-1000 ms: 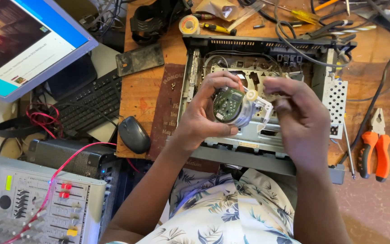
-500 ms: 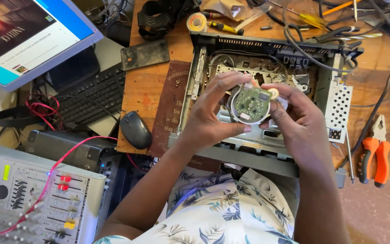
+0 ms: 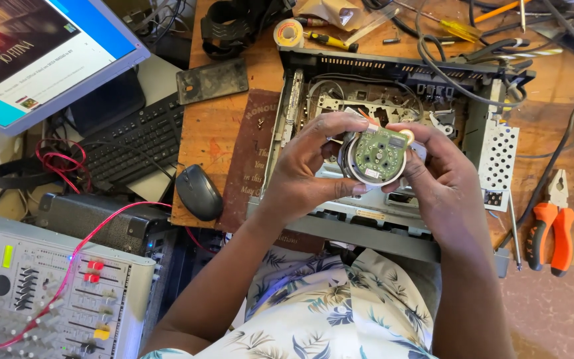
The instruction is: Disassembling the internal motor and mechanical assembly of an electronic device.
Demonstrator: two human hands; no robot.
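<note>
Both of my hands hold a round drum-shaped part (image 3: 375, 156) with a green circuit board on its face, turned up toward the camera. My left hand (image 3: 307, 169) wraps its left side with fingers over the top and the thumb under it. My right hand (image 3: 441, 174) pinches its right edge. The part hovers over an opened metal player chassis (image 3: 386, 100) that lies on a wooden bench (image 3: 214, 133).
A black mouse (image 3: 198, 192) and keyboard (image 3: 131, 143) sit left of the chassis, below a lit monitor (image 3: 31, 53). An audio mixer (image 3: 48, 299) with red wire is at lower left. Orange-handled pliers (image 3: 551, 226), screwdrivers, tape roll (image 3: 289, 32) and cables crowd the bench.
The round part has been turned so its green board faces up, and my hands have shifted slightly right and up over the chassis. The view has drifted a little.
</note>
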